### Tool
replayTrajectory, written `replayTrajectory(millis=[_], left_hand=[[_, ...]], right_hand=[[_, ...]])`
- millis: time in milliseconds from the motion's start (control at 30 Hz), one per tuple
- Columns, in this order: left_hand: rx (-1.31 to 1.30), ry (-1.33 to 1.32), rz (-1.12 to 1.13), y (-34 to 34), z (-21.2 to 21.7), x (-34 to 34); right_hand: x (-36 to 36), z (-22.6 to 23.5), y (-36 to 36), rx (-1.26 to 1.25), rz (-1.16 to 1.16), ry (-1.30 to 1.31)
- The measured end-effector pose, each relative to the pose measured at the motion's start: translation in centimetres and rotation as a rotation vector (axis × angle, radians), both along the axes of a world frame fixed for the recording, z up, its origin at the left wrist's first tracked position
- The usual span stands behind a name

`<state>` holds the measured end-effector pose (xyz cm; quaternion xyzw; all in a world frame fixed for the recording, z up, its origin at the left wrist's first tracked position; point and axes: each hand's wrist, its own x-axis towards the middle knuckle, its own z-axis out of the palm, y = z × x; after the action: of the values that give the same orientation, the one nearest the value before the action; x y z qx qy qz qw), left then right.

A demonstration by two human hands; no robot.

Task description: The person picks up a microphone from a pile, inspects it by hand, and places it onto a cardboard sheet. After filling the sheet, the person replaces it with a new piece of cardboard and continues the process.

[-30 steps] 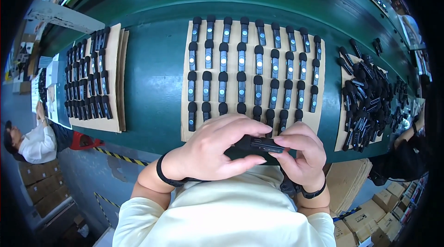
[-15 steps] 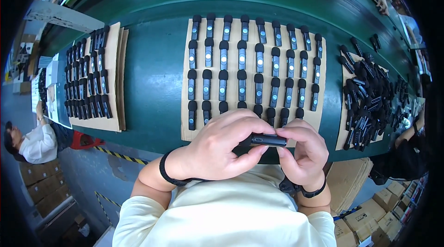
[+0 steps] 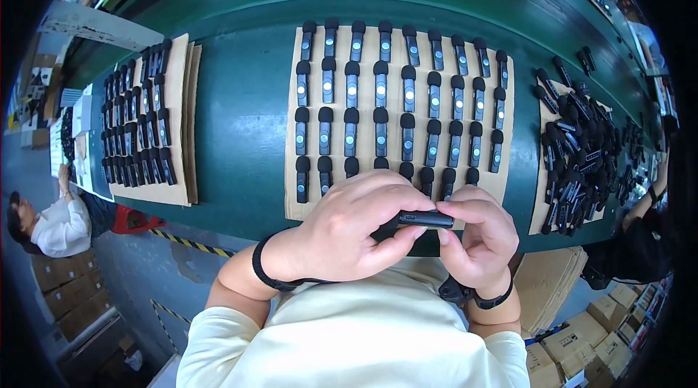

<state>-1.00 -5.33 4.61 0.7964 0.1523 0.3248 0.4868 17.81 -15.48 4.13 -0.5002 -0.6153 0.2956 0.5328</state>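
Most of the black stick (image 3: 425, 219) is buried under the fingers, so only its right half shows. It lies flat with its long axis running left to right, and a small slot on its side faces up at the camera. It sits just off the near edge of the green table (image 3: 240, 119), above the person's lap.

The left hand (image 3: 349, 232) wraps over it from above, fingers curled close together, with the thumb pressing along its underside. The right hand (image 3: 476, 239) pinches the right end between fingertips and thumb. What's under the palms can't be made out.

Behind the hands is a tan card (image 3: 400, 104) with neat rows of the same sticks standing lengthwise, the bottom row partly hidden by the knuckles. A second card (image 3: 156, 126) sits to the left, and a loose pile (image 3: 582, 148) to the right. Brown boxes (image 3: 596, 322) are stacked on the floor at lower right, cut off by the dark rim.
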Motion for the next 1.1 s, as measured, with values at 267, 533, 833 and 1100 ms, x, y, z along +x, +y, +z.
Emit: replayTrajectory(millis=[267, 533, 833, 1100], left_hand=[[-0.275, 0.063, 0.041, 0.5, 0.1, -2.1], [-0.001, 0.063, -0.049, 0.7, 0.1, -1.7], [0.102, 0.179, 0.008, 0.7, 0.1, -2.6], [0.040, 0.237, 0.104, 0.7, -1.1, -3.8]], right_hand=[[1.0, -0.7, -0.3, 0.067, 0.028, -0.060], [0.4, 0.4, 0.0, 0.014, 0.027, -0.370], [2.6, -1.4, -4.3, -0.342, -0.346, -0.340], [4.8, -5.1, -7.2, -0.508, -0.629, -0.557]])
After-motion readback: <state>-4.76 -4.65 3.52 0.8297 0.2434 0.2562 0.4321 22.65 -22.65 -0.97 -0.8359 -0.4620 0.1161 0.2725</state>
